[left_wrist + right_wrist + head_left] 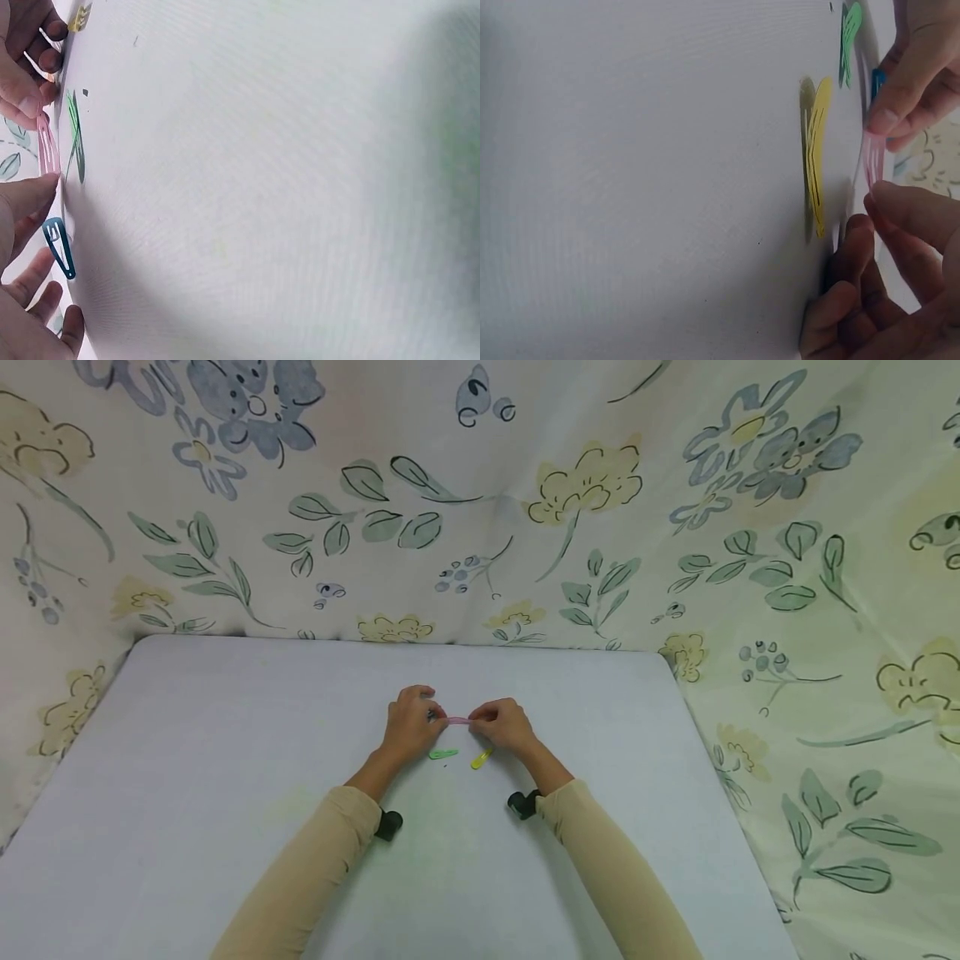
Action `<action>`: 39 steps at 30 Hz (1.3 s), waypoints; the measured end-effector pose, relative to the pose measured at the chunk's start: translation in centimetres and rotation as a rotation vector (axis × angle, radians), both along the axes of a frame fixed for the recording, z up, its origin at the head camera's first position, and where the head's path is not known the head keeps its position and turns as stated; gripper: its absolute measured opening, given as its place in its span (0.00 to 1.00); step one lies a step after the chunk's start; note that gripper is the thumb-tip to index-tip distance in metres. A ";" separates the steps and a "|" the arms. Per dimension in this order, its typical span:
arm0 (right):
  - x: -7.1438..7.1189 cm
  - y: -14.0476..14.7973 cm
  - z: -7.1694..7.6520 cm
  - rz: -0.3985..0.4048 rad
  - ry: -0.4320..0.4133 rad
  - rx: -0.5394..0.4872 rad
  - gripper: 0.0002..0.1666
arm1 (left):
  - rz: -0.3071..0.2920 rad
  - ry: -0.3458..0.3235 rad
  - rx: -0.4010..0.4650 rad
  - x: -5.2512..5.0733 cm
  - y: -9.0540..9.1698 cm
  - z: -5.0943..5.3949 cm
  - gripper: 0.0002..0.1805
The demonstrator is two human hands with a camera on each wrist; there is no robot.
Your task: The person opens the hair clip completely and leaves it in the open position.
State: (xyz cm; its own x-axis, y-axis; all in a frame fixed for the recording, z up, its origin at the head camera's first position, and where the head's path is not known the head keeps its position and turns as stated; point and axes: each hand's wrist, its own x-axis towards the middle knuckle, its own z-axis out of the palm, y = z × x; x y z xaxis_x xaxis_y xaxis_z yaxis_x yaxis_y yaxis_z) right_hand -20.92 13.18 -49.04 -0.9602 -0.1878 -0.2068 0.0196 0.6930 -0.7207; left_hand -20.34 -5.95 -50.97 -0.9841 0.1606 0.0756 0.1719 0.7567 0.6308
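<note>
Both hands hold a pink snap hair clip (pixel 458 721) between them, just above the white table. One end is pinched by the left hand (pixel 407 727), the other by the right hand (pixel 506 725); the clip's middle (pixel 48 146) shows between the fingertips. A blue hair clip (pixel 58 247) stands close to the left hand's fingers; whether they touch it I cannot tell. On the table nearer the body lie a green hair clip (pixel 443 753) and a yellow hair clip (pixel 482 759), the yellow one just below the right hand.
The white table (pixel 225 735) reaches out on both sides of the arms. Behind it and to its right hangs a floral cloth (pixel 480 568). Dark wrist cameras (pixel 522 805) sit at both cuffs, and a tiny dark speck (pixel 85 93) lies near the green clip.
</note>
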 end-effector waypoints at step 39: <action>-0.6 1.5 1.0 0.048 -0.285 -0.464 0.13 | -0.097 -0.201 0.388 0.1 -0.7 2.2 0.09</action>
